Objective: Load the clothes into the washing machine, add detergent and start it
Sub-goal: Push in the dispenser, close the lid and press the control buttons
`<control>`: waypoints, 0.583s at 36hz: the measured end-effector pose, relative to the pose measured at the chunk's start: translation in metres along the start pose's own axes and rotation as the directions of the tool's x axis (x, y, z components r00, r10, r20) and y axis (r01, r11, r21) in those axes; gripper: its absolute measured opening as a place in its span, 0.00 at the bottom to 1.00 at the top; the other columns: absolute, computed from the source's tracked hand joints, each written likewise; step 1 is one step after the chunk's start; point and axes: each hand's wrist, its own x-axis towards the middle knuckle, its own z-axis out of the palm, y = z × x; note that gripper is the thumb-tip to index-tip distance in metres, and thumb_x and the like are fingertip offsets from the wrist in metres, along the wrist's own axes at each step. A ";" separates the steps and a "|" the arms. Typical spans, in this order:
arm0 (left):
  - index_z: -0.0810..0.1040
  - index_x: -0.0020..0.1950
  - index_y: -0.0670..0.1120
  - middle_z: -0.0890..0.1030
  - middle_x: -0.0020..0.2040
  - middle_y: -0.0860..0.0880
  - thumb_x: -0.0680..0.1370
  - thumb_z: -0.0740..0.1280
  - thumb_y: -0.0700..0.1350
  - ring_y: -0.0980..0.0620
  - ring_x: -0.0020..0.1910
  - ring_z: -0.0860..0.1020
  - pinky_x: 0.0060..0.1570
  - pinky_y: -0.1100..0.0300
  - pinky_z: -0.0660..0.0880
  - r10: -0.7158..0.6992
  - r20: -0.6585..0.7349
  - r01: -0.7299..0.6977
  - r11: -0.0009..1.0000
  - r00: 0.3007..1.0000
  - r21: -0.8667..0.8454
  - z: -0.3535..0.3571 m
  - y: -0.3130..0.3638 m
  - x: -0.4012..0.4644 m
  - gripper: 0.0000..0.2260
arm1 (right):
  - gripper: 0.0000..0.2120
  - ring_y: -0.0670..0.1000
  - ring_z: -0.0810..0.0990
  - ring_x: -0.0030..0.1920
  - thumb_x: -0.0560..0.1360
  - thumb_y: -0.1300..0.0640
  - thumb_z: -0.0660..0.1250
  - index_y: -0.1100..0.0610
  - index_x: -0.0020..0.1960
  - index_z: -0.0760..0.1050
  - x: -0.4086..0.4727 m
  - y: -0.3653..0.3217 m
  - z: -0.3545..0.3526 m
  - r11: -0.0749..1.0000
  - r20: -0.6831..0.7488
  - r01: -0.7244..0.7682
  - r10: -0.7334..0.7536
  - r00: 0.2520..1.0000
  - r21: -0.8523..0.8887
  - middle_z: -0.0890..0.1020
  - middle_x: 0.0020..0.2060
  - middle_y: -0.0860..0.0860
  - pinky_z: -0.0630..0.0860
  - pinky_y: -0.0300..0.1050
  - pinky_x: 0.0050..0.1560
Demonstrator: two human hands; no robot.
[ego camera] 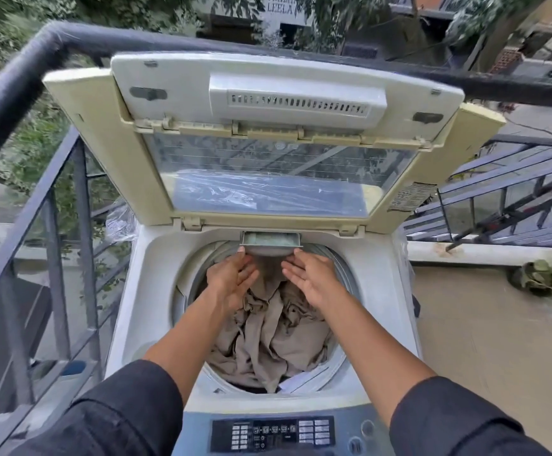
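Note:
A top-loading washing machine (pixel 156 291) stands before me with its folding lid (pixel 268 126) raised at the back. Beige clothes (pixel 274 327) lie bunched inside the drum. At the far rim of the opening, a small detergent drawer (pixel 269 240) sticks out, its tray open to view. My left hand (pixel 231 276) reaches over the drum with straight fingers, the fingertips touching the drawer's left front corner. My right hand (pixel 310 274) does the same at the right front corner, palm turned inward. Neither hand holds anything.
The control panel (pixel 273 434) with buttons lies at the machine's near edge. A black metal railing (pixel 54 199) runs along the left and behind the machine. A tan balcony floor (pixel 485 324) extends right, with wilted leaves (pixel 544 274) near a low ledge.

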 end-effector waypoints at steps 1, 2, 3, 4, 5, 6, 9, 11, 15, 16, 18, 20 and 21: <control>0.77 0.60 0.42 0.83 0.52 0.45 0.84 0.68 0.45 0.46 0.54 0.81 0.59 0.50 0.79 0.000 0.003 0.000 1.000 1.000 0.010 0.001 0.001 0.001 0.09 | 0.06 0.58 0.86 0.46 0.81 0.63 0.69 0.64 0.56 0.76 0.000 -0.002 0.000 1.000 0.002 -0.003 0.003 1.000 -0.001 0.84 0.47 0.61 0.84 0.50 0.48; 0.76 0.62 0.42 0.82 0.53 0.46 0.84 0.68 0.45 0.45 0.55 0.81 0.59 0.50 0.79 0.004 0.008 -0.004 1.000 1.000 0.022 0.001 0.002 0.002 0.10 | 0.04 0.58 0.86 0.46 0.81 0.64 0.69 0.64 0.55 0.76 0.001 -0.003 0.001 1.000 0.005 -0.007 0.007 1.000 -0.001 0.84 0.47 0.61 0.83 0.50 0.48; 0.75 0.64 0.42 0.82 0.54 0.46 0.84 0.67 0.45 0.45 0.57 0.80 0.60 0.50 0.79 0.007 0.014 -0.007 0.999 1.000 0.031 0.002 0.003 0.003 0.11 | 0.03 0.58 0.86 0.46 0.81 0.64 0.68 0.64 0.53 0.76 0.002 -0.004 0.001 1.000 0.006 -0.011 0.011 1.000 -0.002 0.84 0.47 0.61 0.83 0.50 0.48; 0.75 0.65 0.42 0.81 0.55 0.45 0.84 0.67 0.46 0.45 0.57 0.80 0.61 0.49 0.79 0.011 0.015 -0.012 0.999 1.000 0.035 0.002 0.004 0.004 0.12 | 0.02 0.58 0.85 0.46 0.81 0.65 0.68 0.64 0.52 0.76 0.002 -0.005 0.002 1.000 0.007 -0.014 0.014 1.000 0.001 0.84 0.46 0.62 0.83 0.50 0.47; 0.75 0.67 0.42 0.81 0.57 0.45 0.84 0.67 0.45 0.45 0.57 0.80 0.62 0.49 0.78 0.015 0.011 -0.015 0.999 1.000 0.033 0.003 0.005 0.004 0.13 | 0.02 0.58 0.85 0.46 0.81 0.65 0.68 0.64 0.51 0.76 0.003 -0.005 0.002 1.000 0.007 -0.017 0.017 1.000 0.003 0.84 0.46 0.62 0.83 0.49 0.47; 0.75 0.68 0.41 0.80 0.58 0.44 0.84 0.67 0.45 0.45 0.56 0.80 0.63 0.48 0.78 0.019 0.003 -0.019 0.999 1.000 0.028 0.004 0.005 0.004 0.14 | 0.02 0.58 0.85 0.46 0.81 0.65 0.68 0.64 0.51 0.76 0.003 -0.005 0.003 1.000 0.007 -0.018 0.018 1.000 0.008 0.84 0.46 0.62 0.83 0.49 0.47; 0.75 0.68 0.39 0.81 0.59 0.42 0.84 0.68 0.44 0.45 0.57 0.80 0.65 0.47 0.78 0.038 -0.016 -0.038 0.999 0.999 0.021 0.005 0.005 0.003 0.15 | 0.02 0.58 0.85 0.45 0.81 0.66 0.68 0.65 0.51 0.77 0.004 -0.005 0.003 1.000 0.002 -0.017 0.017 1.000 0.025 0.84 0.46 0.63 0.82 0.48 0.45; 0.76 0.66 0.40 0.81 0.59 0.42 0.83 0.68 0.44 0.46 0.54 0.82 0.65 0.48 0.79 0.048 -0.022 -0.047 0.999 0.999 0.015 0.006 0.004 0.002 0.13 | 0.03 0.58 0.86 0.45 0.80 0.66 0.69 0.66 0.53 0.77 0.005 -0.003 0.004 0.999 -0.007 -0.011 0.011 1.000 0.041 0.84 0.47 0.64 0.83 0.48 0.44; 0.76 0.65 0.39 0.81 0.61 0.40 0.83 0.68 0.43 0.42 0.60 0.80 0.67 0.47 0.77 0.055 -0.028 -0.055 0.998 0.998 -0.002 0.007 0.003 0.001 0.12 | 0.08 0.57 0.86 0.45 0.80 0.66 0.69 0.68 0.58 0.76 0.007 -0.001 0.004 0.998 -0.007 0.010 -0.009 1.000 0.066 0.83 0.50 0.65 0.84 0.46 0.43; 0.76 0.66 0.39 0.81 0.62 0.39 0.83 0.68 0.43 0.41 0.62 0.80 0.67 0.47 0.77 0.059 -0.030 -0.060 0.998 0.998 -0.004 0.007 0.003 0.001 0.13 | 0.07 0.57 0.86 0.45 0.81 0.66 0.68 0.67 0.58 0.76 0.007 -0.001 0.004 0.998 -0.005 0.013 -0.013 1.000 0.069 0.83 0.50 0.65 0.84 0.46 0.44; 0.76 0.67 0.38 0.81 0.63 0.39 0.83 0.69 0.43 0.41 0.64 0.80 0.66 0.48 0.78 0.068 -0.033 -0.068 0.998 0.997 -0.008 0.006 0.003 0.002 0.15 | 0.04 0.57 0.85 0.46 0.81 0.67 0.68 0.67 0.55 0.76 0.007 -0.002 0.004 0.998 0.001 0.018 -0.018 1.000 0.064 0.83 0.50 0.66 0.84 0.46 0.47; 0.76 0.67 0.37 0.81 0.64 0.38 0.83 0.69 0.43 0.40 0.64 0.81 0.64 0.50 0.79 0.071 -0.036 -0.072 0.997 0.997 -0.013 0.005 0.004 0.004 0.16 | 0.02 0.58 0.85 0.47 0.81 0.67 0.68 0.66 0.51 0.76 0.007 -0.002 0.004 0.998 0.000 0.022 -0.022 1.000 0.059 0.83 0.50 0.66 0.84 0.47 0.49; 0.76 0.68 0.36 0.82 0.64 0.37 0.82 0.70 0.43 0.40 0.63 0.82 0.63 0.51 0.79 0.071 -0.035 -0.072 0.997 0.997 -0.015 0.005 0.004 0.005 0.16 | 0.02 0.60 0.85 0.49 0.81 0.67 0.68 0.66 0.50 0.76 0.007 -0.002 0.005 0.998 -0.004 0.024 -0.024 1.000 0.059 0.82 0.49 0.66 0.84 0.48 0.50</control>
